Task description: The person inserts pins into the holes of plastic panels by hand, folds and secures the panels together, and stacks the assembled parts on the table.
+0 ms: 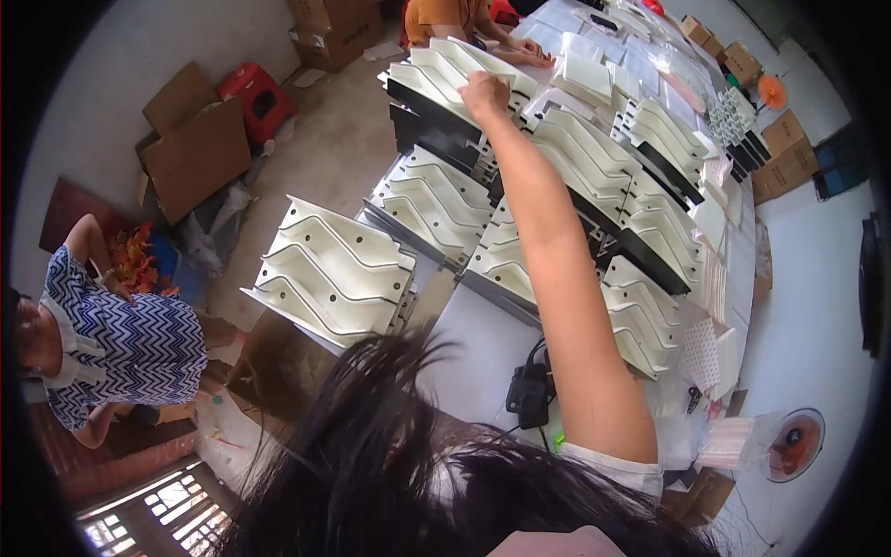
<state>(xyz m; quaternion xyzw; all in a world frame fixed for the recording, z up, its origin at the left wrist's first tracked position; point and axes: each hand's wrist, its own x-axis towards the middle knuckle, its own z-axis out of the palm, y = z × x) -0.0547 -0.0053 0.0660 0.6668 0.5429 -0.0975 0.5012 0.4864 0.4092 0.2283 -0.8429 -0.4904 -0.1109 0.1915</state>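
My right arm reaches far forward over the table. At its end my right hand (485, 96) is closed, fingers curled down against a cream wavy-ridged panel (436, 70) in the farthest stack. What sits between the fingers is hidden. Beneath that panel are black pieces (432, 130). Nearer stand more stacks of the same kind: one wavy panel stack (436, 204) in the middle, another cream stack (329, 274) at the near left, and others (585, 153) to the right of my forearm. My left hand does not show.
A black adapter-like box (529, 395) with a cable lies on the white tabletop (464, 357). Another person's hands (529, 51) rest at the far table edge. Someone in a zigzag-patterned dress (139, 339) is at the left. Cartons (200, 148), a red stool (255, 97) and a fan (795, 444) stand around.
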